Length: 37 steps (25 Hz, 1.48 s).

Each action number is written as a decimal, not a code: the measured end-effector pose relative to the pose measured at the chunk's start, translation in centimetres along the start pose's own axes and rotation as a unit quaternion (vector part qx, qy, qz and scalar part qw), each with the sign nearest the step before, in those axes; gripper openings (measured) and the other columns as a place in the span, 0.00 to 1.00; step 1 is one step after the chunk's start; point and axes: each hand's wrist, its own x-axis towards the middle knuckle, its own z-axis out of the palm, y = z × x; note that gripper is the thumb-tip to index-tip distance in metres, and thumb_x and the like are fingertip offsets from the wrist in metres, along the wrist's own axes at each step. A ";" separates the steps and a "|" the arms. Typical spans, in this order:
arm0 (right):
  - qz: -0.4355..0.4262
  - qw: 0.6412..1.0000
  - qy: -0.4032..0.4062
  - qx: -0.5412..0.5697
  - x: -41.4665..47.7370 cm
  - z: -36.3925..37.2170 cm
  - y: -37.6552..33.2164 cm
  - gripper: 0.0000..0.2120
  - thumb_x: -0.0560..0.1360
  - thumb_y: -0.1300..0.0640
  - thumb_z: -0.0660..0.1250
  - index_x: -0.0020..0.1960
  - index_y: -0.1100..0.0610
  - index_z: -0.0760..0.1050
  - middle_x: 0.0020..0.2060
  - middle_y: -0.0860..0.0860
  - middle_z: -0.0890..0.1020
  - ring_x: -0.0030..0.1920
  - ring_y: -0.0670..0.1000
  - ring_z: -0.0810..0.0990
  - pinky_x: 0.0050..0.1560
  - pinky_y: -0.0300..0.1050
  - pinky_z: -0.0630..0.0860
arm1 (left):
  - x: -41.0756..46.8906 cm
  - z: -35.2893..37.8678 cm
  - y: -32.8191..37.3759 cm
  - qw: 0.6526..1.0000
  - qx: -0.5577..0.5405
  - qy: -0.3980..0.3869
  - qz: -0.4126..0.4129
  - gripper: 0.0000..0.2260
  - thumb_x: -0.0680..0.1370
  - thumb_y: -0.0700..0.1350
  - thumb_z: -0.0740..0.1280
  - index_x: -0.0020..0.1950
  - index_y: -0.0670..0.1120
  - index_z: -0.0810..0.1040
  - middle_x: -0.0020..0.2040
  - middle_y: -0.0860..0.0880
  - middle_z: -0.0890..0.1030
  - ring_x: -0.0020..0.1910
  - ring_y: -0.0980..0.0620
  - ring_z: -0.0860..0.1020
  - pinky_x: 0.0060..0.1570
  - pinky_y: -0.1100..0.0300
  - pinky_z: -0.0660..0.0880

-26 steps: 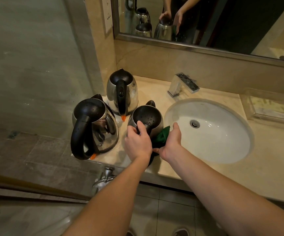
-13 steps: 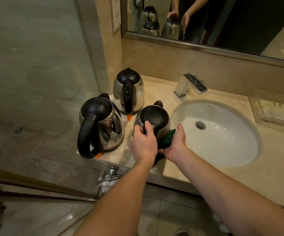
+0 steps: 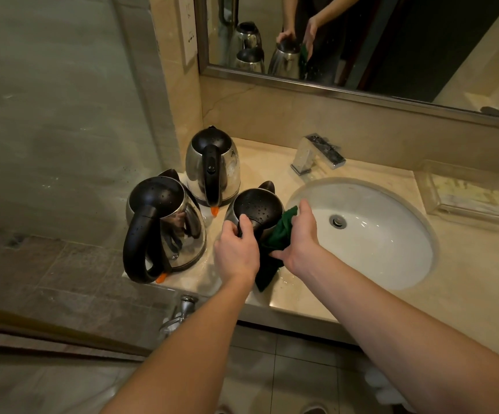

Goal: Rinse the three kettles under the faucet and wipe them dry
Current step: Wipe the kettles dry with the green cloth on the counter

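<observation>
Overhead: wet marble counter (image 3: 317, 306) (bathrm)

**Three kettles stood on a wet marble counter**

The beige polished marble countertop (image 3: 317, 297) carried a white oval sunken basin (image 3: 391, 258) at its centre-right. At the left end stood three stainless-steel kettles with black lids and handles: a large near-left kettle (image 3: 182, 231), a far kettle (image 3: 227, 171) towards the wall, and a smaller kettle (image 3: 257, 209) just beside the basin. A square chrome faucet (image 3: 317, 153) sat at the far rim. A clear plastic tray (image 3: 463, 195) rested at the far right. Water drops glistened near the front edge.
</observation>
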 end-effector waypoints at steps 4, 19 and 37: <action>-0.016 0.999 0.011 -0.050 1.1 -0.4 0.1 0.31 0.80 0.35 0.50 0.75 0.54 0.63 0.68 0.57 0.73 0.69 0.61 0.70 0.69 0.63 0.66 | -1.0 1.0 1.0 0.994 -0.009 0.076 -0.083 0.21 0.81 0.61 0.52 0.44 0.46 0.73 0.39 0.49 0.77 0.42 0.46 0.75 0.43 0.52 0.70; 0.020 0.999 -0.016 -0.046 4.1 -2.1 0.9 0.40 0.76 0.29 0.51 0.77 0.55 0.60 0.69 0.59 0.73 0.70 0.63 0.69 0.68 0.67 0.67 | 0.6 0.9 0.1 0.996 0.039 0.075 -0.021 0.23 0.83 0.60 0.52 0.40 0.45 0.74 0.34 0.51 0.74 0.36 0.51 0.71 0.39 0.56 0.62; 0.010 0.988 0.014 -0.156 6.9 -3.1 0.6 0.39 0.76 0.28 0.48 0.77 0.53 0.60 0.73 0.56 0.68 0.73 0.63 0.65 0.69 0.67 0.65 | 2.6 -0.2 -0.2 0.998 0.051 0.009 0.043 0.25 0.78 0.65 0.51 0.36 0.47 0.71 0.33 0.50 0.75 0.37 0.50 0.76 0.39 0.54 0.72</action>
